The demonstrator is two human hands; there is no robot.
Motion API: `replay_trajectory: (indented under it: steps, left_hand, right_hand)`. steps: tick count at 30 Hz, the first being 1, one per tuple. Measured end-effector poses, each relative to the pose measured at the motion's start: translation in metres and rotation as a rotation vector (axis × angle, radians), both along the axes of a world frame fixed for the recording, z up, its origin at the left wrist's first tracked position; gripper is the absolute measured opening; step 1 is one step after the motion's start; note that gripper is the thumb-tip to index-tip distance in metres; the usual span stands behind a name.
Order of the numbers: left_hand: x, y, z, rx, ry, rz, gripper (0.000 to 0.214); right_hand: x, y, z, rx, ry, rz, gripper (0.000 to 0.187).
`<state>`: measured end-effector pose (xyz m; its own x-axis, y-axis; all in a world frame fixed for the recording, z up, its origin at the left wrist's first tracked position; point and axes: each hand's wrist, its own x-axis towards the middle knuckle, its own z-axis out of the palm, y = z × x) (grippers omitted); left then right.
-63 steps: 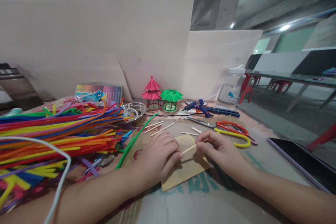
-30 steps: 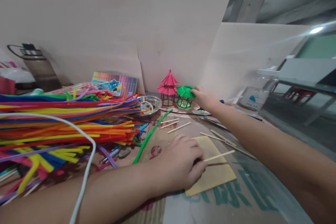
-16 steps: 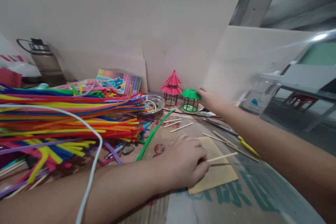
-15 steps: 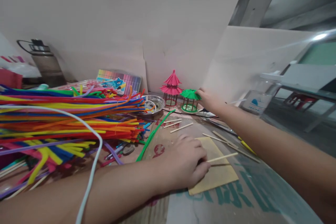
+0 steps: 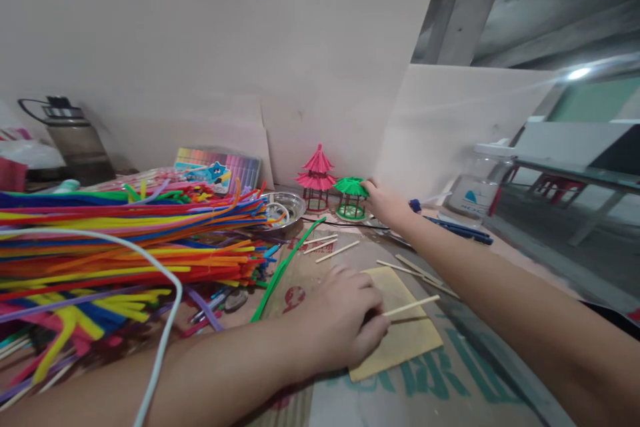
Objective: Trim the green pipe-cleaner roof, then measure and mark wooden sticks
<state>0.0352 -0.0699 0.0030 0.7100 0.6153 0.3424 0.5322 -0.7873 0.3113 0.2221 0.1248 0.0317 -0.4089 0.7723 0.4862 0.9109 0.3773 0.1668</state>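
My left hand (image 5: pixel 353 313) rests over a square of yellow sandpaper (image 5: pixel 415 340). Its closed fingers pinch a thin wooden stick (image 5: pixel 417 305) that points out to the right. Farther back, my right hand (image 5: pixel 385 203) reaches to a small model pavilion (image 5: pixel 351 188) with a green roof, its fingers closed at the roof's right edge. Just left of that stands a taller model pavilion (image 5: pixel 319 177) with two pink roof tiers. Several loose wooden sticks (image 5: pixel 337 252) and green pipe cleaners (image 5: pixel 287 263) lie near my left hand.
Bundled colourful pipe cleaners (image 5: pixel 125 233) fill the left side, crossed by a white cable (image 5: pixel 173 320). Behind are a metal bowl (image 5: pixel 295 203), a marker set (image 5: pixel 220 167) and a drink bottle (image 5: pixel 77 143). A clear plastic jug (image 5: pixel 473 183) stands at right, before white boards (image 5: pixel 200 53).
The view has tilted up and shifted right, bringing dark blue items beside my right forearm into sight. Both hands keep nearly the same places on the stick and the green-roofed pavilion.
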Motion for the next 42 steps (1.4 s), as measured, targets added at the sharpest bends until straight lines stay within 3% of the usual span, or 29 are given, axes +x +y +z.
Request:
replay_trajectory:
  steps: [7,14,19,26,32,37,40,42]
  left_hand:
    - [0.000,0.000,-0.001,-0.010,-0.011,-0.005,0.017]
    - [0.000,0.000,-0.001,-0.002,-0.006,0.012,0.017]
    - [0.000,0.000,-0.001,-0.002,0.006,0.004,0.018]
    - [0.000,0.001,-0.001,-0.010,0.007,0.005,0.018]
    - [0.000,0.000,0.000,-0.012,-0.003,0.004,0.018]
    - [-0.001,0.000,0.001,0.030,-0.011,-0.015,0.017]
    - [-0.001,0.000,0.001,0.058,-0.011,0.005,0.019]
    - [-0.001,0.000,0.000,0.074,-0.022,0.032,0.021]
  right_hand:
    - [-0.005,0.001,0.004,0.002,0.004,-0.106,0.025]
    - [-0.024,0.006,-0.004,-0.021,0.040,-0.176,0.035]
    - [-0.021,0.002,-0.007,-0.028,0.039,-0.175,0.043]
    - [-0.012,0.007,-0.007,0.018,0.024,-0.167,0.028]
    - [-0.007,0.002,-0.008,0.037,0.047,-0.124,0.043]
    - [0.008,-0.033,-0.002,0.073,0.082,0.009,0.041]
    - [0.025,-0.079,0.001,0.066,0.131,0.132,0.030]
    - [0.037,-0.115,0.002,0.024,0.378,0.270,0.026]
